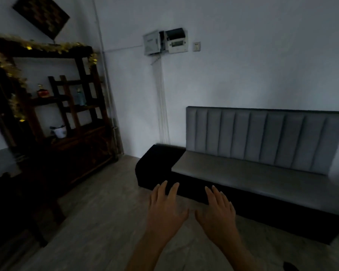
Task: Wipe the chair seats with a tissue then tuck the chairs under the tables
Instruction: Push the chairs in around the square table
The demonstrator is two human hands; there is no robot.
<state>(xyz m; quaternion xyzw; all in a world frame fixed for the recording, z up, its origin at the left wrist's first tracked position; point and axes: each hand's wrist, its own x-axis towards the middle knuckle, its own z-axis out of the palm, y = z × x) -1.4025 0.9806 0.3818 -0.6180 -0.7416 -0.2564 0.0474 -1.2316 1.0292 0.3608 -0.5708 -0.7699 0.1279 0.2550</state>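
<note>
While I am looking down at the scene, these are my notes:
Left hand (165, 210): it is hanging in the air with fingers straight and spread, holding nothing.
Right hand (217, 210): it is doing the same just beside the left, palm down and released.
Tissue: I am not seeing any; both hands are bare, so I think I am reaching out before fetching one.
Chairs: I am seeing none; only a grey bench (252, 173) is standing against the wall.
Tables: a dark shape at the left is too dim to name.
Shelf (53, 114): it is standing well apart.
</note>
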